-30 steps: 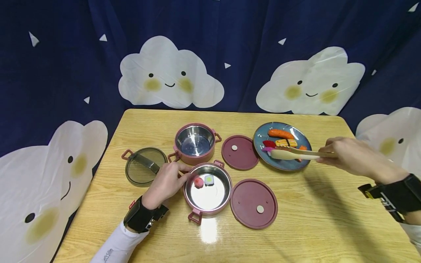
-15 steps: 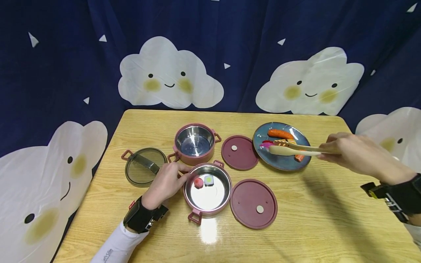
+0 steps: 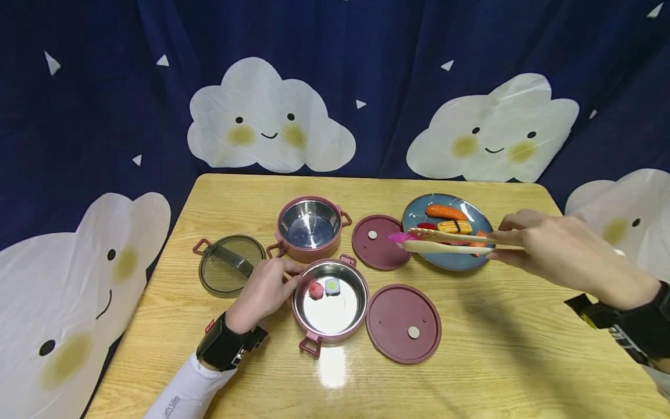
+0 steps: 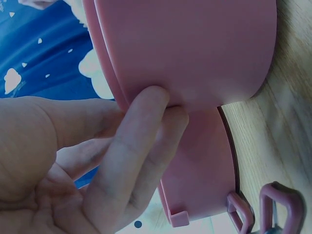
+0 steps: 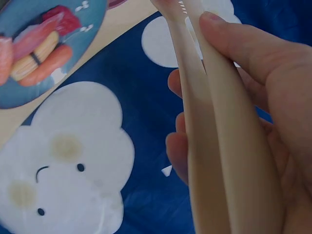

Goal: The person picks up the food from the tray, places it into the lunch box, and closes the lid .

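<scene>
My left hand [image 3: 266, 291] pinches the rim of the front pink pot [image 3: 331, 321], fingers against its outer wall [image 4: 190, 53] in the left wrist view. Inside that pot lie a pink round piece [image 3: 316, 290] and a small white piece with a green middle [image 3: 332, 286]. My right hand [image 3: 544, 247] grips beige tongs [image 3: 455, 248], fingers and thumb around both arms. A magenta food piece [image 3: 399, 237] shows at the tongs' tips, over the plate's left edge. On the blue plate [image 3: 419, 206] are a sausage [image 3: 445, 212], a yellow piece with a dark band [image 3: 454, 227] and other toy food.
A second pink pot [image 3: 310, 224] stands behind the front one. Two maroon lids [image 3: 382, 256] [image 3: 403, 314] lie between pots and plate. To the left is a glass lid [image 3: 230, 279] with a dark band and red handle. A dark blue curtain [image 3: 377, 58] hangs behind the table.
The tongs have moved left with the magenta piece at their tips, from above the plate's middle to its left edge. My left hand and the pots have stayed put.
</scene>
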`<state>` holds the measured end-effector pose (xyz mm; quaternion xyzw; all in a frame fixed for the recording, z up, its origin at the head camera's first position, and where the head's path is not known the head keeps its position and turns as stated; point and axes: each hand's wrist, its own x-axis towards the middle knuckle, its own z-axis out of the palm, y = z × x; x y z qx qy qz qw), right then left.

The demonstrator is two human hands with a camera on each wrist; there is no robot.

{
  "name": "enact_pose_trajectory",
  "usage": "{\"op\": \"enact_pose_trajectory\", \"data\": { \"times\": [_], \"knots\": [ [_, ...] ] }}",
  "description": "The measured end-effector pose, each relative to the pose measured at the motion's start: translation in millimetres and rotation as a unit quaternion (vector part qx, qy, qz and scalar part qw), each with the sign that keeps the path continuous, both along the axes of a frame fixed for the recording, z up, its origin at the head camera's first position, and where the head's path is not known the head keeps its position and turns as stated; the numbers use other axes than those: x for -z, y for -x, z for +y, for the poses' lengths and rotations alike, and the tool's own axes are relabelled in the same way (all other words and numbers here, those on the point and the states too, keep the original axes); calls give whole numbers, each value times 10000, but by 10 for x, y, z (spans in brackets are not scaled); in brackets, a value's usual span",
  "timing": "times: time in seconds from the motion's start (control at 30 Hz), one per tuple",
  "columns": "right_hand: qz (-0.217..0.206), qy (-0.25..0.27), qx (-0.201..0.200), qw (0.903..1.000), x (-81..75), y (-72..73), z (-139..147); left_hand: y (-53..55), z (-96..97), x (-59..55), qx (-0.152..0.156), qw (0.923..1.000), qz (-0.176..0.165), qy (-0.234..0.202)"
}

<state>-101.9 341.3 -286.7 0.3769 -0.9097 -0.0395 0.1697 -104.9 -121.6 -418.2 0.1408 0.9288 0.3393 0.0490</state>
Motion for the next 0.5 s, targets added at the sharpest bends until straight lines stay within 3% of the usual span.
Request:
{"op": "enact_pose_trajectory", "data": {
  "times": [0.5],
  "knots": [
    [250,79,-860,9960,-99,-77,-464,1,-4,2,34,9999,120,29]
  ]
}}
